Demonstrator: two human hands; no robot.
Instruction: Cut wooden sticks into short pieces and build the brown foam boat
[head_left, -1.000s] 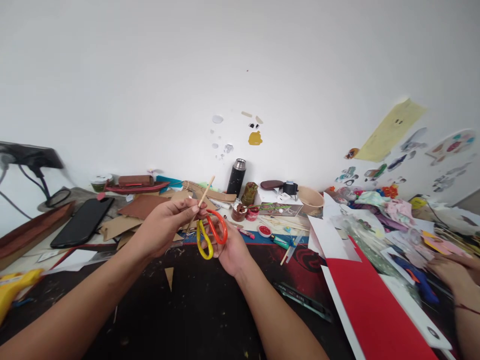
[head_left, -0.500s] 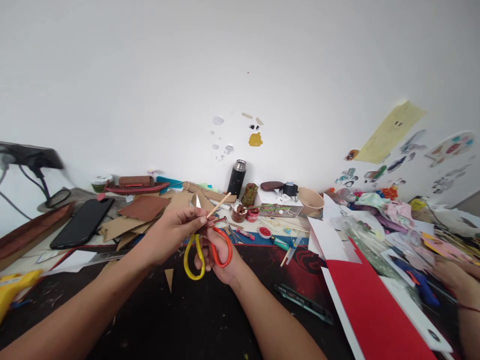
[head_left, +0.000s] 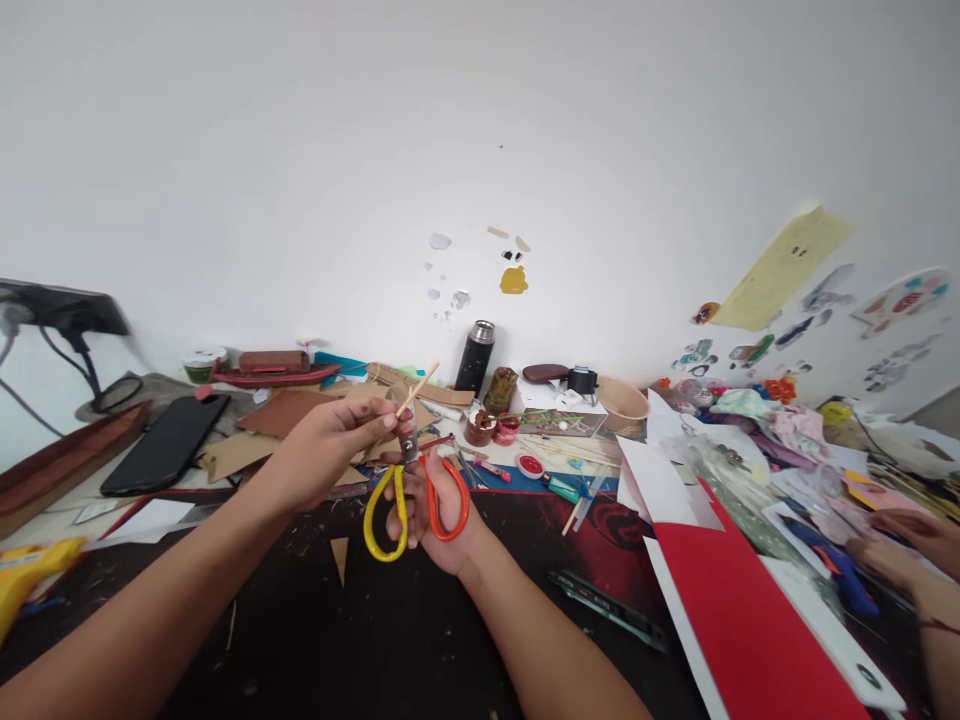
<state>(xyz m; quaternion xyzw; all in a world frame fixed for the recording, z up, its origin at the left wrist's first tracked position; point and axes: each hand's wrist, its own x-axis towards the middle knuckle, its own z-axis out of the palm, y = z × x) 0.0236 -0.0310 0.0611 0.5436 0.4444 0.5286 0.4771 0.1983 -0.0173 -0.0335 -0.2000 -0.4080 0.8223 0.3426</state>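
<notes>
My left hand (head_left: 334,445) pinches a thin wooden stick (head_left: 418,390), which slants up and to the right from the fingertips. Just beside it, my right hand (head_left: 439,520) grips a pair of scissors (head_left: 387,550) with one yellow and one red handle. Their blades point up and lie close to the stick's lower end; I cannot tell whether they touch it. A small brown triangular cardboard piece (head_left: 340,558) lies on the dark mat below my left hand.
At the left are a black phone (head_left: 166,447) and cardboard scraps (head_left: 259,455). Behind my hands stands a black flask (head_left: 475,358). A utility knife (head_left: 607,608) and red card (head_left: 757,610) lie right. Another person's hands (head_left: 900,550) work at the far right.
My left hand has shifted slightly left and drawn the stick back with it. More of the scissor blades now shows. The other person's hands have moved a little.
</notes>
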